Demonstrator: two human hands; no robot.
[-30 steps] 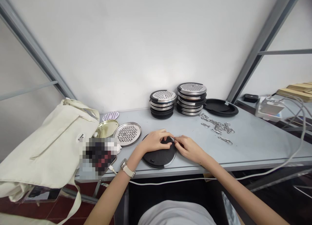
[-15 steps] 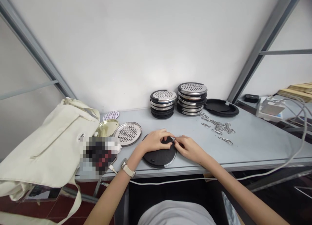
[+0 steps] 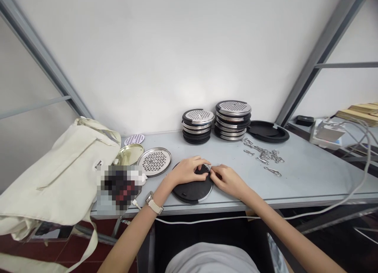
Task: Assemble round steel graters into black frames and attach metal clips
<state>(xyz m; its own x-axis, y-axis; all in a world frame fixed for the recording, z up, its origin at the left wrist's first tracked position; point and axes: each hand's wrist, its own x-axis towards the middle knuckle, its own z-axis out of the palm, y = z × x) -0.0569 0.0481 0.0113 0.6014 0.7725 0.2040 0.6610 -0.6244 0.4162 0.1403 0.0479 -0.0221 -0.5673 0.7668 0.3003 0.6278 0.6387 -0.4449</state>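
Note:
A round black disc (image 3: 191, 189) with a silver metal rim lies near the table's front edge. My left hand (image 3: 190, 170) rests over its upper part, fingers curled, holding it down, with thumb and index finger on either side of a small metal snap hook (image 3: 208, 168). That hook sits at the disc's upper right edge. My right hand (image 3: 226, 179) pinches at the same edge, fingertips closed against the hook; the exact contact is partly hidden by the fingers.
Two stacks of perforated metal and black discs (image 3: 197, 116) (image 3: 233, 107) stand by the wall. Right of them are a black tray (image 3: 267, 132) and loose snap hooks (image 3: 268, 155). Perforated metal disc (image 3: 154, 162), gold lid (image 3: 128, 155) and cream bag (image 3: 56, 174) lie left. White cable (image 3: 321, 214) crosses the front.
My right fingertips have shifted slightly at the disc's edge, and more of the snap hook shows between the hands. My left hand stays about where it was.

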